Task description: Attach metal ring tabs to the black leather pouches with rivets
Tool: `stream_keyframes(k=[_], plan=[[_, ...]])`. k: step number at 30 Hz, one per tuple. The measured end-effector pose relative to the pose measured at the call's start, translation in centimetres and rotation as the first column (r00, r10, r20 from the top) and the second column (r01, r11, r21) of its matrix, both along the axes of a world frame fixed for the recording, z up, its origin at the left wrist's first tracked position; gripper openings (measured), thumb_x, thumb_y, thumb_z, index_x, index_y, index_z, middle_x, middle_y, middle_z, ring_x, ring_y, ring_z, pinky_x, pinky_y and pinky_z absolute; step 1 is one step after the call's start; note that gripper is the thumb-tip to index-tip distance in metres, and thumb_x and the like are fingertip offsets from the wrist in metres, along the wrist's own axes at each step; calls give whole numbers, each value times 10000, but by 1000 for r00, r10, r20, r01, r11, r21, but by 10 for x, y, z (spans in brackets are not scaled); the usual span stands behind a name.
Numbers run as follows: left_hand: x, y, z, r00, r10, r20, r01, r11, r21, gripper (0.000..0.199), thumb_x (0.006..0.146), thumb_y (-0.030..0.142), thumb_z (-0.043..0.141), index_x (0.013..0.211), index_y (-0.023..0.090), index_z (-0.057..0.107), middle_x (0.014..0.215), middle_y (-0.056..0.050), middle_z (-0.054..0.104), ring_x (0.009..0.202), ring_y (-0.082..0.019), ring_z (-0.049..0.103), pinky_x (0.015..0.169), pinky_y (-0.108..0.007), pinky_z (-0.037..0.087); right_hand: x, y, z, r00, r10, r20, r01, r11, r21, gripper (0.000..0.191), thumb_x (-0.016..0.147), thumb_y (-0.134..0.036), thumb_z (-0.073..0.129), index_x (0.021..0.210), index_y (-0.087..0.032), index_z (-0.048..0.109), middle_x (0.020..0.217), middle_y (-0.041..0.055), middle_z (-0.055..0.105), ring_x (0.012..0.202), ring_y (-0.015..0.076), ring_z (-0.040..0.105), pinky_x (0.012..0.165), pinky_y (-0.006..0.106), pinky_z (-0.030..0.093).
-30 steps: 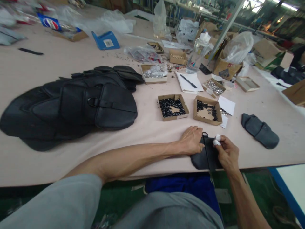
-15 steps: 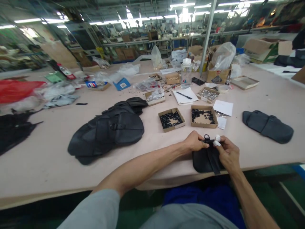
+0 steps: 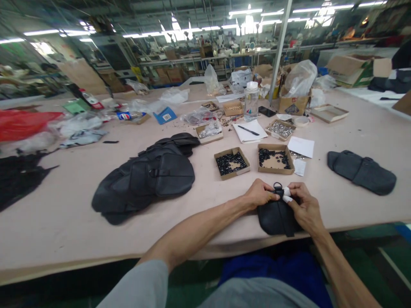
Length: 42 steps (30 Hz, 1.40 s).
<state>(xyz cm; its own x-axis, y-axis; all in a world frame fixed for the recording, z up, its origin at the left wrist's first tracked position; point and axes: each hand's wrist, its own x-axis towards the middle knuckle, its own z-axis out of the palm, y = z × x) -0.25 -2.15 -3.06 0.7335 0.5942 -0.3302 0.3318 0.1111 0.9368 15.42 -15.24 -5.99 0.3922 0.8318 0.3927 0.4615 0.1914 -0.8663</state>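
Observation:
A black leather-like piece (image 3: 271,220) with a strap down its middle lies at the table's front edge. At its top sits a black D-shaped ring (image 3: 277,186). My left hand (image 3: 260,193) pinches the top of the piece from the left, beside the ring. From the right, my right hand (image 3: 305,207) is closed on the same strap end; white coverings wrap its thumb and a fingertip. Whether a small part is between those fingertips is hidden. Just beyond my hands are a box of black rings (image 3: 275,159) and a box of small black parts (image 3: 231,163).
A pile of black pieces (image 3: 144,177) lies to the left and another black piece (image 3: 362,172) to the right. Farther back are a clear bottle (image 3: 251,102), a pen (image 3: 248,130) on white paper, a phone (image 3: 266,111) and a box of silver parts (image 3: 280,128).
Both hands have shifted slightly left at the top of the black piece. The strap now lies straighter down its middle, and my right fingers are closer to the ring.

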Motion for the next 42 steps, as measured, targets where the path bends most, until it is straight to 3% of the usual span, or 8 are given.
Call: stream_keyframes(k=[7, 24, 32, 34, 37, 42], plan=[[-9, 3, -4, 994, -96, 45, 89, 985, 146, 286, 704, 402, 746, 726, 118, 732, 580, 53, 438, 540, -71, 315, 502, -242, 193, -7, 6, 6, 999, 13, 41, -11, 999, -34, 45, 891, -270, 676, 897, -226, 685, 1104, 69, 573, 1086, 256, 572, 960, 404, 431], [-18, 0, -2, 986, -164, 31, 152, 960, 235, 208, 750, 329, 663, 689, 130, 669, 573, 54, 404, 551, -81, 335, 497, -248, 192, -4, 6, 9, 995, 101, -3, -100, 987, -124, 44, 867, -262, 708, 859, -226, 685, 1056, 51, 596, 1018, 243, 588, 929, 388, 426], [-19, -2, 2, 987, -158, -14, 153, 927, 342, 235, 764, 348, 629, 674, 133, 665, 561, 48, 401, 566, -89, 347, 523, -246, 230, 0, 10, 4, 999, 28, -38, -33, 987, -159, 122, 788, -275, 767, 779, -214, 661, 1035, 58, 658, 1016, 264, 617, 966, 419, 449], [-19, -2, 1, 985, -168, -26, 166, 916, 366, 234, 760, 344, 631, 687, 128, 683, 569, 44, 427, 579, -93, 368, 537, -245, 248, 3, 11, 4, 998, 49, -33, -55, 979, -197, 114, 790, -277, 752, 855, -217, 681, 1033, 54, 679, 995, 263, 627, 950, 422, 471], [-19, -3, 0, 986, -162, -25, 159, 902, 401, 220, 752, 333, 644, 707, 126, 704, 580, 39, 457, 589, -99, 397, 546, -245, 271, 8, 10, 8, 997, 74, 38, -60, 958, -279, 284, 805, -292, 721, 1079, -229, 678, 1074, 59, 695, 985, 267, 638, 923, 431, 503], [-20, -6, -4, 990, -138, 6, 122, 892, 436, 202, 738, 320, 678, 750, 128, 740, 605, 27, 543, 591, -106, 441, 549, -247, 294, 15, 13, 20, 975, 199, 96, -161, 938, -308, 528, 805, -257, 691, 1312, -229, 543, 1188, 88, 678, 1140, 275, 638, 1072, 482, 462]])
